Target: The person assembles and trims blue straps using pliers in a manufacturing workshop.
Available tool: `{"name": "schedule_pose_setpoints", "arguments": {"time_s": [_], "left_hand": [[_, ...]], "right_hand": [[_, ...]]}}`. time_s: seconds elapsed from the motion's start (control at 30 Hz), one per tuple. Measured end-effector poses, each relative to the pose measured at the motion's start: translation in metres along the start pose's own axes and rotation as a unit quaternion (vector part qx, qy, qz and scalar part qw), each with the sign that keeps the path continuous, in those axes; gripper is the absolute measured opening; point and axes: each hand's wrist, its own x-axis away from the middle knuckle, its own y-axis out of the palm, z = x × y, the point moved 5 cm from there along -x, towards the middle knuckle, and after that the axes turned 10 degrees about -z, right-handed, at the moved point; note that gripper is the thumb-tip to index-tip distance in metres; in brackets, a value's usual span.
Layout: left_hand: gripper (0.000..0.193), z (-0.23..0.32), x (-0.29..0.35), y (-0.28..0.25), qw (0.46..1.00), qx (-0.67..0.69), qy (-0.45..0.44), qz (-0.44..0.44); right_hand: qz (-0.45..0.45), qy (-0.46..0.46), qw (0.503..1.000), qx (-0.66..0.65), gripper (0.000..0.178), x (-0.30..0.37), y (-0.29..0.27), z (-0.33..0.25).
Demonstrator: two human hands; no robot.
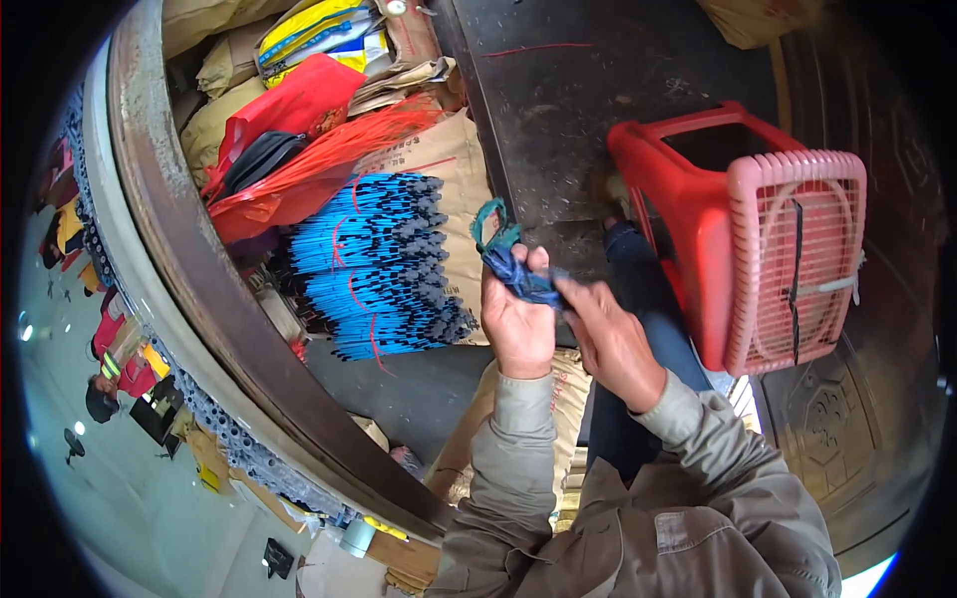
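Observation:
In front of my body, my left hand [518,317] has its palm turned up and its fingers closed round a crumpled, twisted dark blue and teal band [520,274]. The teal end loops up beyond the fingers, and I cannot tell whether it is cloth or plastic. My right hand [610,339] pinches the band's blue end between thumb and fingers, and is slightly blurred. Left of my left hand lie stacked bundles of thin blue rods with black ends [374,264], tied with red strings. They rest partly on a brown paper sack [467,214].
Beside my right knee stands a red plastic chair-like frame [668,159] with a pink grille [797,259]. Red plastic bags [289,110] and a yellow-blue package [319,40] lie beyond the rods. A dark wooden edge [219,329] curves along the left. People show at the far left.

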Motion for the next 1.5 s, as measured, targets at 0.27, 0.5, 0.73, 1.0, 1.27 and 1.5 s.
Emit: {"name": "schedule_pose_setpoints", "arguments": {"time_s": [0.27,0.5,0.73,1.0,1.27,1.5], "left_hand": [[0.02,0.009,-0.023,0.028,0.952,-0.277,-0.119,0.054],[0.016,0.049,-0.061,0.034,0.916,-0.383,-0.119,0.005],[0.026,0.084,-0.112,0.074,0.764,-0.642,-0.041,-0.051],[0.043,0.172,-0.126,0.004,0.793,-0.478,0.11,0.362],[0.044,0.132,-0.124,-0.035,0.86,-0.319,0.166,0.362],[0.045,0.081,-0.111,-0.046,0.88,-0.263,0.176,0.355]], "right_hand": [[-0.031,-0.251,0.953,0.168,0.029,-0.088,-0.048,-0.028],[0.004,-0.153,0.977,-0.147,0.018,-0.113,-0.038,-0.004],[0.055,-0.022,0.974,-0.22,0.022,-0.161,-0.085,-0.023],[0.035,-0.067,0.922,-0.38,0.018,-0.307,-0.093,-0.078],[-0.023,-0.097,0.974,-0.204,0.021,-0.351,-0.09,-0.123],[-0.05,-0.106,0.983,-0.141,0.023,-0.361,-0.107,-0.115]]}}
